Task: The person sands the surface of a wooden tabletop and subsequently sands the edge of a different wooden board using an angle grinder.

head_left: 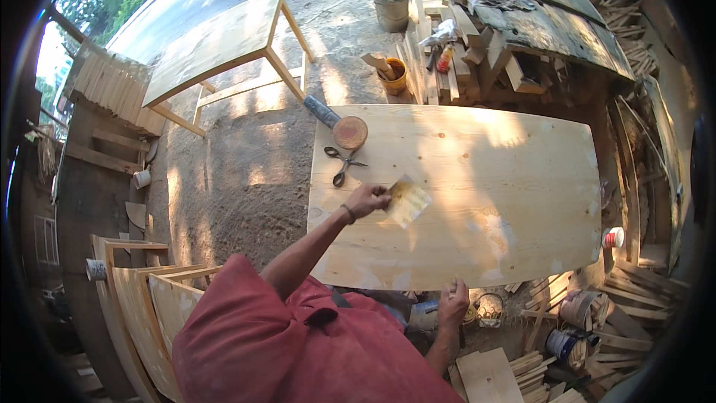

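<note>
A pale wooden tabletop (514, 179) with knots and whitish patches lies in front of me. My left hand (367, 200) reaches over its left part and pinches a small square yellowish sheet (408, 203), which looks like sandpaper. The sheet is tilted and slightly blurred; I cannot tell whether it touches the wood. At the near edge, my right hand (453, 303) has its fingers curled, with the tips by the rim; anything in them is hidden. Black-handled scissors (341, 166) lie beyond my left hand. Beside them rests a grey power tool (322, 112) with a round brown disc (350, 133).
Another wooden table (224, 37) stands at the far left. Behind the tabletop are a yellow bucket (393, 78), a grey bucket (391, 7) and stacked timber (462, 22). A white-and-red can (613, 237) sits by the right edge. Wood offcuts (522, 373) lie at lower right.
</note>
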A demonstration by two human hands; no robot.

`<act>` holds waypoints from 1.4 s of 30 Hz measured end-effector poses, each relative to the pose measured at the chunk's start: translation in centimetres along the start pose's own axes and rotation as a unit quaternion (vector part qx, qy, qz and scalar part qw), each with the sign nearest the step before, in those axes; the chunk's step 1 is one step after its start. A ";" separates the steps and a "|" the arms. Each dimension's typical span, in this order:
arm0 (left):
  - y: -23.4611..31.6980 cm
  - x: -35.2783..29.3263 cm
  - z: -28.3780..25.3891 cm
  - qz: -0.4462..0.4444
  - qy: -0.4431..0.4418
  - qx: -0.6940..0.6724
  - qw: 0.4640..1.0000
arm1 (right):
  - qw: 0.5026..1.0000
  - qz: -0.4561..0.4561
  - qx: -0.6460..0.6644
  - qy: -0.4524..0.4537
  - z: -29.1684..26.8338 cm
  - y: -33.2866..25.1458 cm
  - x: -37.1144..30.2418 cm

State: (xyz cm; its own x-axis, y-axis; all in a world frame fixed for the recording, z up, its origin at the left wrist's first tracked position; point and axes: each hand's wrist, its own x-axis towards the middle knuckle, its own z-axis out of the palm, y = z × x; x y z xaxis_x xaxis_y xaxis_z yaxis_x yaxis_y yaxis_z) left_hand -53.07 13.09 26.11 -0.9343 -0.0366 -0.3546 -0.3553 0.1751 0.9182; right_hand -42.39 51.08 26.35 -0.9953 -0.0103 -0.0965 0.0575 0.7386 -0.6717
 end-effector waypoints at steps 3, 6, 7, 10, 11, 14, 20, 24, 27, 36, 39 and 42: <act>-1.2 -6.9 -0.2 -0.046 0.014 -0.038 0.998 | 0.970 -0.238 -0.052 0.025 3.3 -7.2 3.5; -2.3 -11.6 -1.8 -0.061 0.027 -0.107 0.992 | 0.929 -0.370 -0.017 -0.012 7.1 -11.7 4.4; -1.8 -12.6 -2.6 -0.051 0.037 -0.105 0.992 | 0.916 -0.400 0.005 -0.005 7.9 -13.3 4.4; -1.5 -15.0 -5.3 -0.035 0.056 -0.117 0.991 | 0.897 -0.441 0.001 -0.026 10.7 -16.3 3.5; -1.8 -15.5 -6.3 -0.037 0.053 -0.134 0.989 | 0.893 -0.449 0.018 -0.016 11.4 -17.1 3.3; -3.6 -16.6 -10.3 -0.033 0.033 -0.161 0.986 | 0.887 -0.458 0.063 0.016 13.5 -20.8 2.3; -7.0 -20.0 -19.5 0.041 0.054 -0.184 0.981 | 0.911 -0.401 0.094 0.009 19.8 -28.4 -2.0; -9.3 -22.8 -27.1 0.136 0.010 -0.117 0.984 | 0.931 -0.332 0.153 -0.013 25.0 -33.9 -4.8; -8.2 -26.2 -31.6 0.116 0.039 -0.019 0.992 | 0.914 -0.216 0.306 -0.156 29.4 -36.1 -5.7; -14.3 -24.9 -34.7 0.060 0.188 -0.160 0.967 | 0.923 -0.066 0.286 -0.250 32.5 -42.7 -4.6; -12.8 -21.7 -33.6 0.033 0.135 -0.144 0.980 | 0.942 -0.051 0.272 -0.192 31.8 -40.1 -3.1; -10.0 -18.6 -32.8 -0.002 0.054 -0.108 0.993 | 0.941 0.019 0.295 -0.163 30.2 -38.8 -1.4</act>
State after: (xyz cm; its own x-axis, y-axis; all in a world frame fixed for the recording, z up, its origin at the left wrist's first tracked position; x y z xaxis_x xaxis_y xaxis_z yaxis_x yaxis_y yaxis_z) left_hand -33.05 -20.25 29.35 -0.9262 -0.1443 -0.3483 -0.3463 -0.0393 0.9373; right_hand -40.87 2.03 30.38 -0.9206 -0.2685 -0.2836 0.2212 0.2398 -0.9453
